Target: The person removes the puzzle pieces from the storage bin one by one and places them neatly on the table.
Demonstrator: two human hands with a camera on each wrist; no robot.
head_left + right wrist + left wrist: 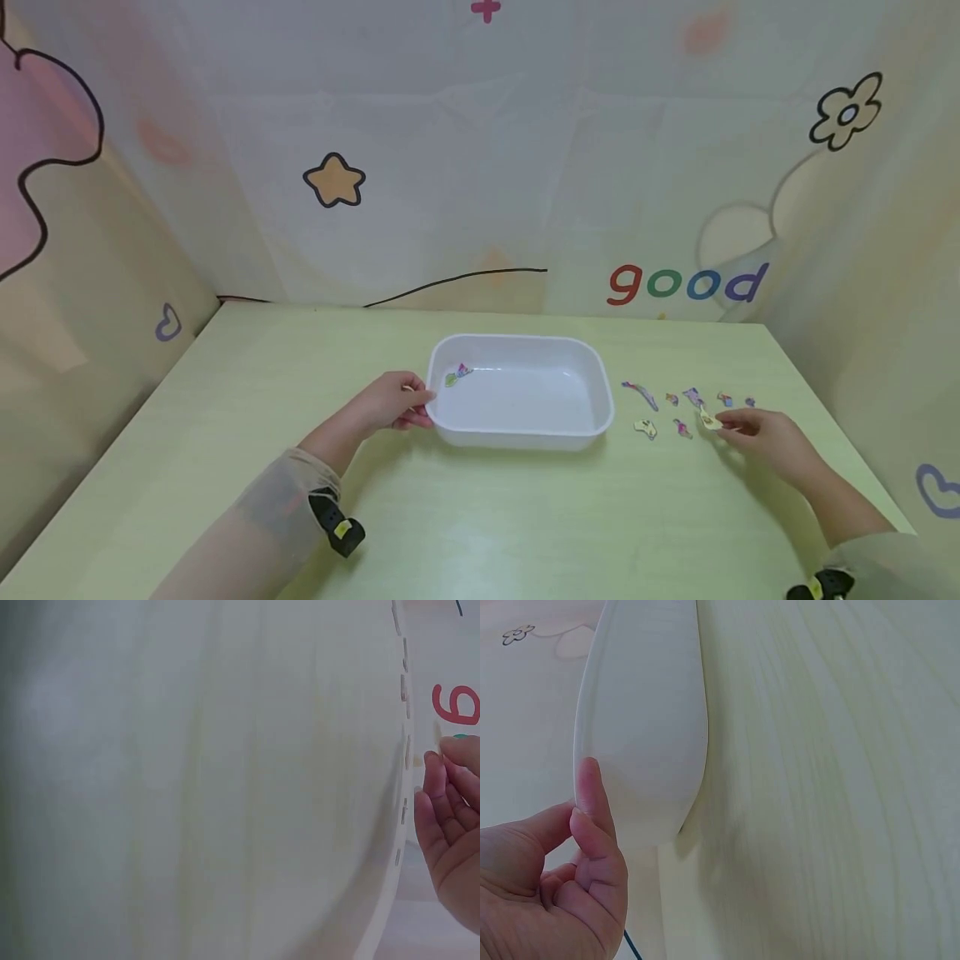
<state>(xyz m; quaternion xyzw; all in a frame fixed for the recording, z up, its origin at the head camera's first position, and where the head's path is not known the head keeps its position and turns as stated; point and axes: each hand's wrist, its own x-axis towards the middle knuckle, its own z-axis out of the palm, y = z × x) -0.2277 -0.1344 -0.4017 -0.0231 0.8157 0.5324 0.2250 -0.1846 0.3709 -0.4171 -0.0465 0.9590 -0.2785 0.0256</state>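
Note:
A white rectangular plastic basin (pixel 517 439) stands on the table. At its left end my left hand (pixel 390 402) pinches the rim; in the left wrist view the thumb lies at the rim and a finger (pixel 594 799) along the outer wall. Inside the basin, near its left end, lie a small green piece (pixel 451 380) and a pinkish-purple piece (pixel 463 370). To the right of the basin, my right hand (pixel 772 442) pinches a small flat pale-yellow cutout (pixel 708 419) between thumb and fingers, just above the table. In the right wrist view this cutout shows only edge-on.
Several small flat colourful cutouts lie around the right hand, among them a long purple strip (pixel 645 397), a cream piece (pixel 646 429) and a pink piece (pixel 682 428). The pale wooden table (pixel 510 517) is bordered by a printed cloth backdrop (pixel 465 192).

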